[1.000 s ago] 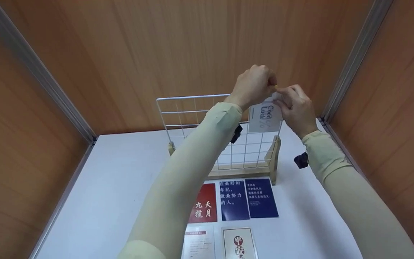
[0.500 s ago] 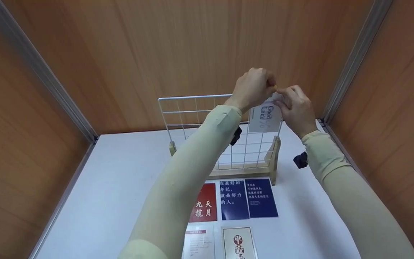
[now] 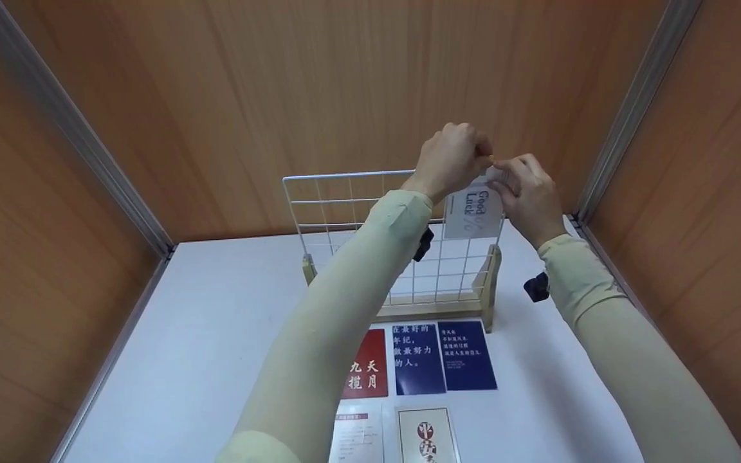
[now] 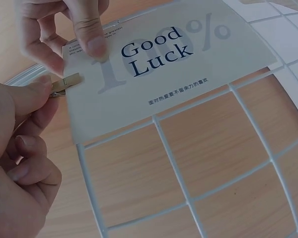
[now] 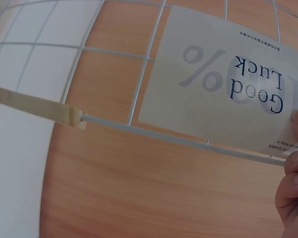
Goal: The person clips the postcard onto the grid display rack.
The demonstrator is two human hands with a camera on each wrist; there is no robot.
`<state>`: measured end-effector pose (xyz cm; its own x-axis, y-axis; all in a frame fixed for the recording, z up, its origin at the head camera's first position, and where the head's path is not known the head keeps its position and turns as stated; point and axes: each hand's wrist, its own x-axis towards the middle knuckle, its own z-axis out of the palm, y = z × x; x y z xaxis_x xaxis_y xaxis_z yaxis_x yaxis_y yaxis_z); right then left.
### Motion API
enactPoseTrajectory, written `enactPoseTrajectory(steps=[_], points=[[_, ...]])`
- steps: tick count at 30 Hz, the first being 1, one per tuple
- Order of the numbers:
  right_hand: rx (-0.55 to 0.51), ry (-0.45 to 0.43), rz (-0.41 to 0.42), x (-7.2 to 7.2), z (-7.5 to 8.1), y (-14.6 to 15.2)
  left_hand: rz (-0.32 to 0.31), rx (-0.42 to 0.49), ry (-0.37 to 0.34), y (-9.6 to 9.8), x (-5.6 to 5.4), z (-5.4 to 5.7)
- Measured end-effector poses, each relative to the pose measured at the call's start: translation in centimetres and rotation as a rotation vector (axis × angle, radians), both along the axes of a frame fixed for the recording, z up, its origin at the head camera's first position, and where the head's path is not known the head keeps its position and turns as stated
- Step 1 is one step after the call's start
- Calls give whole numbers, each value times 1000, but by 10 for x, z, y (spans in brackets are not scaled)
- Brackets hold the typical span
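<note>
A white "Good Luck" card (image 4: 198,64) lies against the upper right corner of a white wire grid (image 3: 351,200). My left hand (image 3: 451,157) pinches a small wooden clothespin (image 4: 67,84) between thumb and forefinger, its tip over the card's top edge in the left wrist view. Beside it, my right hand (image 3: 531,196) holds the card's top corner, thumb (image 4: 92,37) on the printed face and fingers behind. In the right wrist view only part of the right hand (image 5: 295,173) shows at the right edge, on the card.
The grid stands on a wooden base (image 3: 435,310) on a white table (image 3: 229,308). In front lie a red card (image 3: 368,363), two blue cards (image 3: 419,376) (image 3: 467,357), a white card (image 3: 357,437) and a cream card (image 3: 444,434). Wooden panels (image 3: 248,96) enclose the table.
Both hands stay at the card's top corner, the left a touch lower in the head view. The card keeps its place on the grid.
</note>
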<state>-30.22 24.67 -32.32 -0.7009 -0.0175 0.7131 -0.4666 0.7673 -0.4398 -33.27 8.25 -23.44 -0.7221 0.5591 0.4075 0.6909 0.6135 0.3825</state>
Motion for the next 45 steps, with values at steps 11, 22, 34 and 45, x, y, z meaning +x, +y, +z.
enactPoseTrajectory(steps=[11, 22, 34, 45], points=[[22, -53, 32, -8, 4, -2, 39, -32, 42, -8, 3, 0], [47, -66, 18, 1, 17, 25, 30, -63, 116, -6, 11, 12], [17, 22, -59, 9, 13, 57, 17, 21, 112, -30, 30, 8], [-69, 145, -100, 37, 15, 52, 67, 174, 136, -87, 46, -22]])
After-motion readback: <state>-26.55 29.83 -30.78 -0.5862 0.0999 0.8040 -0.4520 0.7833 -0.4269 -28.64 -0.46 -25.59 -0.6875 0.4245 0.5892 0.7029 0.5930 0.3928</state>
